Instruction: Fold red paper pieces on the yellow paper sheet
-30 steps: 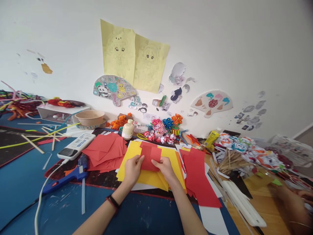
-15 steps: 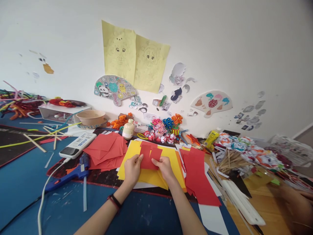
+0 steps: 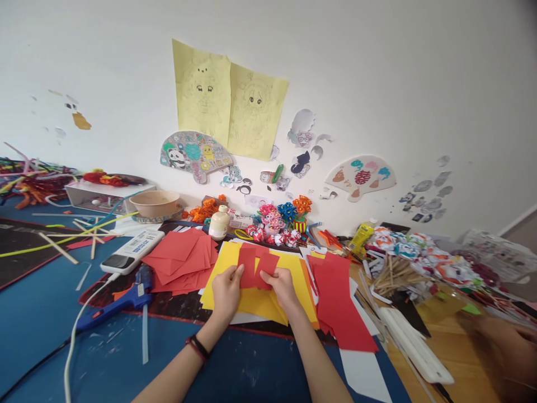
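Note:
My left hand point(image 3: 225, 292) and my right hand point(image 3: 283, 287) both pinch a small red paper piece point(image 3: 257, 265) held just above a stack of yellow sheets point(image 3: 289, 268). The left fingers grip its left lower edge, the right fingers its right lower edge. The piece looks bent or folded down its middle. A pile of red paper squares point(image 3: 182, 258) lies to the left of the yellow stack. Long red paper strips point(image 3: 338, 299) lie to the right.
A blue glue gun point(image 3: 119, 302) with a white cord lies left of the papers, beside a white remote-like box point(image 3: 133, 251). A glue bottle point(image 3: 218, 222), a bowl point(image 3: 155, 202) and paper flowers point(image 3: 281, 221) stand by the wall. Another person's hand point(image 3: 509, 347) shows at the far right.
The red piece has been pressed narrower between my hands, its halves folding closer together. Both hands stay over the yellow stack.

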Demonstrator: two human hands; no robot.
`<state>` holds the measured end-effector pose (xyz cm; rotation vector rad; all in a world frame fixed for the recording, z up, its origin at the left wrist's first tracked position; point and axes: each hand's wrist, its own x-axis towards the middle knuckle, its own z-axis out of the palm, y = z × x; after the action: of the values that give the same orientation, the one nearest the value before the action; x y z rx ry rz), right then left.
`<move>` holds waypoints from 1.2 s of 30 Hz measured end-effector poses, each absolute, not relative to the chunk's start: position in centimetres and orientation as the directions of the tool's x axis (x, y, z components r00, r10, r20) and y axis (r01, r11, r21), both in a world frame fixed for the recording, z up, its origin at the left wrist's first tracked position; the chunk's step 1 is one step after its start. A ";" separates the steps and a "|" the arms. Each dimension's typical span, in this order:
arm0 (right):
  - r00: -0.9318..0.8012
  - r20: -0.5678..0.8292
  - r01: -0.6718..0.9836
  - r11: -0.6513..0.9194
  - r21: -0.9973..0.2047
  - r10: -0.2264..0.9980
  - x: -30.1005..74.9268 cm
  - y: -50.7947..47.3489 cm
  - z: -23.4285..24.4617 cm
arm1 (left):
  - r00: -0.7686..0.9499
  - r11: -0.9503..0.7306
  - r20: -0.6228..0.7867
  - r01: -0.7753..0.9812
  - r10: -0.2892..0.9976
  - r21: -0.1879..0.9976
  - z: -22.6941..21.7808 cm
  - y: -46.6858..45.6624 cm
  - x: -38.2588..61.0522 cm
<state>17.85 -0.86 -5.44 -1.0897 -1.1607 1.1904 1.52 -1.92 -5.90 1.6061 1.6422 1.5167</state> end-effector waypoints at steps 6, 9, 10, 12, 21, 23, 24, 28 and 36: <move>0.056 0.098 0.015 0.097 -0.995 0.994 19.1 -0.9 -5.0 | -0.269 -0.239 0.388 0.454 0.882 0.858 -5.7 -1.9 1.6; -0.016 0.098 0.002 0.098 -0.995 0.995 19.0 -1.1 -4.7 | -0.242 -0.260 0.391 0.438 0.888 0.861 -5.5 -1.9 1.8; -0.036 0.092 -0.005 0.092 -0.996 0.995 18.9 -1.1 -4.6 | -0.230 -0.272 0.393 0.424 0.890 0.864 -5.4 -2.0 1.8; -0.070 0.083 -0.013 0.082 -0.997 0.994 18.8 -1.2 -4.4 | -0.176 -0.306 0.395 0.387 0.902 0.870 -5.2 -2.1 1.9; -0.342 0.036 0.017 0.045 -0.999 0.939 17.9 -2.2 -3.9 | -0.137 -0.292 0.402 0.487 0.905 0.823 -5.0 -2.5 2.5; -0.376 0.021 0.031 0.035 -0.999 0.926 17.6 -2.2 -4.0 | -0.161 -0.273 0.402 0.511 0.901 0.815 -5.1 -2.4 2.5; -0.392 0.012 0.041 0.030 -0.999 0.920 17.5 -2.2 -4.1 | -0.174 -0.263 0.402 0.519 0.899 0.813 -5.1 -2.4 2.4; -0.423 -0.005 0.072 0.028 -0.997 0.906 17.1 -2.2 -4.2 | -0.197 -0.235 0.399 0.551 0.896 0.801 -5.1 -2.3 2.3; -0.491 -0.013 0.174 0.084 -0.981 0.871 16.9 -2.5 -4.0 | -0.214 -0.193 0.373 0.573 0.903 0.797 -5.0 -2.3 2.2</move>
<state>16.89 -2.54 -4.02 -1.0346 -1.7509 1.4511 2.19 -2.33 -5.03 1.7122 1.7370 1.3702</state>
